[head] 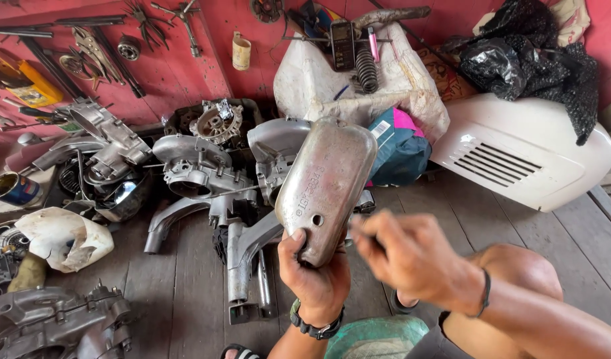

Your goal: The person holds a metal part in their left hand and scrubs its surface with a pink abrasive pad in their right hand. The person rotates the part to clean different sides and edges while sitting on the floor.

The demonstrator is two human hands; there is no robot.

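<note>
My left hand grips the lower end of a long, rounded grey metal cover and holds it upright and tilted over the wooden floor. Its dull outer face, with stamped marks and a small hole, is turned toward me. My right hand is beside the cover's lower right edge, fingers pinched on something thin and dark; the blur hides what it is. A dark band circles my right wrist and a watch strap my left.
Grey engine casings and metal parts lie on the plank floor behind the cover. A white vented body panel lies at right with black bags on it. Tools hang on the red wall. Another casing sits at bottom left.
</note>
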